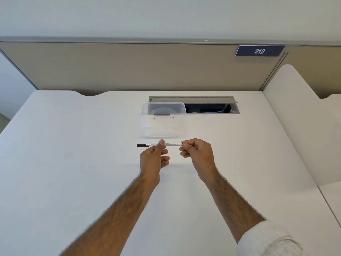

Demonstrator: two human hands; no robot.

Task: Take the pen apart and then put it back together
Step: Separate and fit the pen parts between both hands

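Note:
A white pen [172, 144] with a black end [142, 145] pointing left is held level above the white desk [73, 163], in one piece. My left hand [154, 159] pinches its barrel near the middle between thumb and fingers. My right hand [196, 152] is closed around the pen's right end, which is hidden inside the fingers.
A clear plastic box [163, 118] stands on the desk just behind the pen. Behind it to the right is an open cable hatch [208, 108] with wires inside. A beige partition [129, 67] with a "212" sign [259, 51] backs the desk; a white divider [295, 117] rises at the right.

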